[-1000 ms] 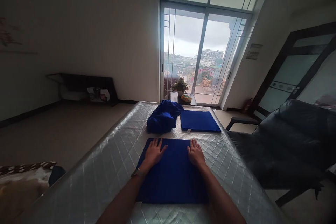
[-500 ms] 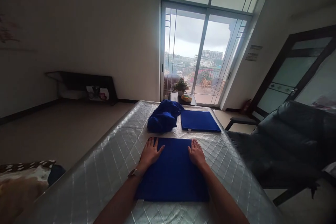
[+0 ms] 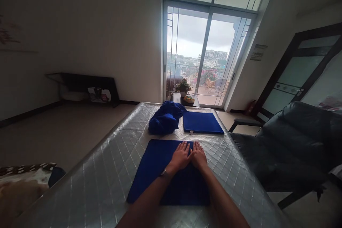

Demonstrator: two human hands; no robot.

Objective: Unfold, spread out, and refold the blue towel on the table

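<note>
A flat blue folded cloth [image 3: 155,167] lies in front of me on a silver quilted table cover [image 3: 107,171]. My left hand [image 3: 182,156] rests flat on its far right part, fingers stretched forward. Beside it, my right hand [image 3: 199,155] lies flat at the far right corner, fingers extended. The two hands touch or nearly touch at the thumbs. Beyond them sits a second flat blue folded cloth [image 3: 203,122] with a small white tag at its near edge. Left of that is a crumpled heap of blue cloth [image 3: 165,117].
A dark sofa [image 3: 291,146] stands along the right side. Past the table's far edge, a potted plant [image 3: 184,87] stands on a small table before a sliding glass door [image 3: 187,42]. At lower left lies something tan and white [image 3: 24,185].
My left hand has moved right across the blue cloth, from its far left corner to beside my right hand. The right hand has stayed almost in place.
</note>
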